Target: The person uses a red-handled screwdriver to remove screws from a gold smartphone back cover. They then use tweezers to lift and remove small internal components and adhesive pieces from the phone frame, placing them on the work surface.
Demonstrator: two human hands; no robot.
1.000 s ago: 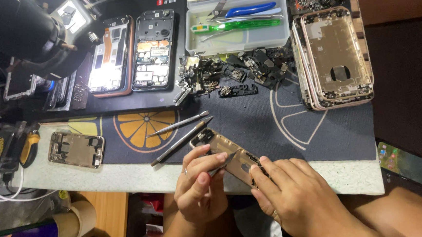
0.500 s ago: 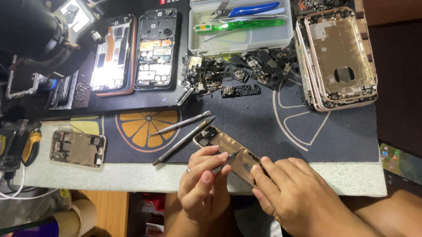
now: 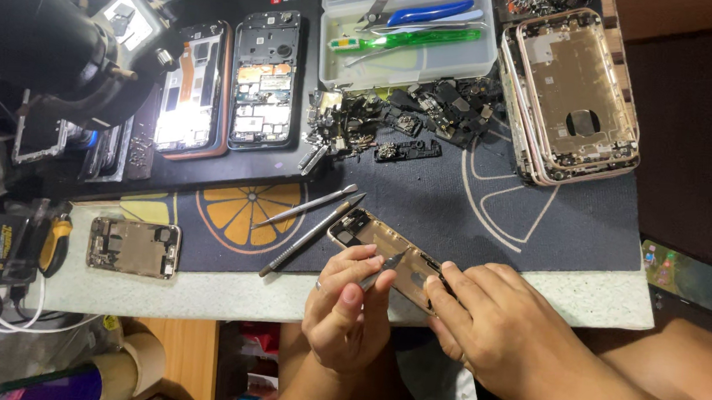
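A gold phone housing (image 3: 378, 241) lies tilted at the near edge of the dark work mat (image 3: 455, 198). My left hand (image 3: 349, 311) grips a thin metal tool (image 3: 380, 269), its tip inside the housing. My right hand (image 3: 492, 332) clasps the housing's lower right end and steadies it. Two loose metal pry tools (image 3: 309, 218) lie on the mat just left of the housing.
A stack of gold back shells (image 3: 572, 98) sits at far right. A clear tray (image 3: 407, 34) holds pliers and tweezers. Small parts (image 3: 402, 124) are heaped mid-mat. Two opened phones (image 3: 231, 85) lie under a microscope (image 3: 61, 42). Another housing (image 3: 134, 246) rests at left.
Both hands stay on the gold housing. The tool tip in my left hand has shifted slightly inside it. Nothing else moved.
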